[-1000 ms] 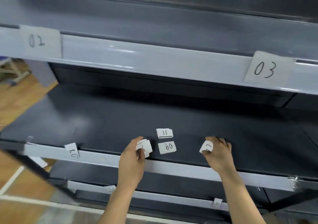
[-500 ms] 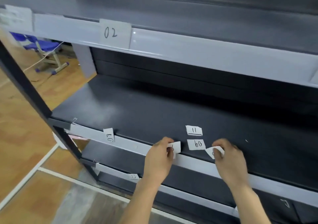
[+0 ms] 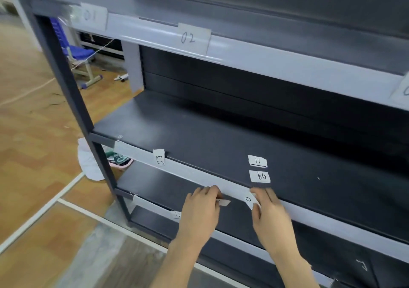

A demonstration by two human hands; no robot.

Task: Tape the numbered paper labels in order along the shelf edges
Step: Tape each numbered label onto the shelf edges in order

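Note:
My right hand (image 3: 269, 212) pinches a small paper label (image 3: 249, 200) showing a "0" against the pale front edge of the middle shelf (image 3: 194, 173). My left hand (image 3: 202, 210) grips a few folded paper labels (image 3: 224, 202) just left of it, in front of the same edge. Two loose labels, "11" (image 3: 257, 161) and "09" (image 3: 260, 176), lie on the dark shelf top behind my hands. A label "08" (image 3: 159, 157) is stuck on this edge further left. Labels "01" (image 3: 93, 16) and "02" (image 3: 193, 38) sit on the top shelf edge.
The dark upright post (image 3: 73, 93) stands at the shelf's left end. A lower shelf edge carries a label (image 3: 177, 214) under my left wrist. A pink basket and white bag (image 3: 97, 161) lie on the wooden floor left of the post; a blue chair (image 3: 77, 53) stands behind.
The view has swung left. Both hands have dropped from the shelf top to its front edge, and my right hand now presses its label there.

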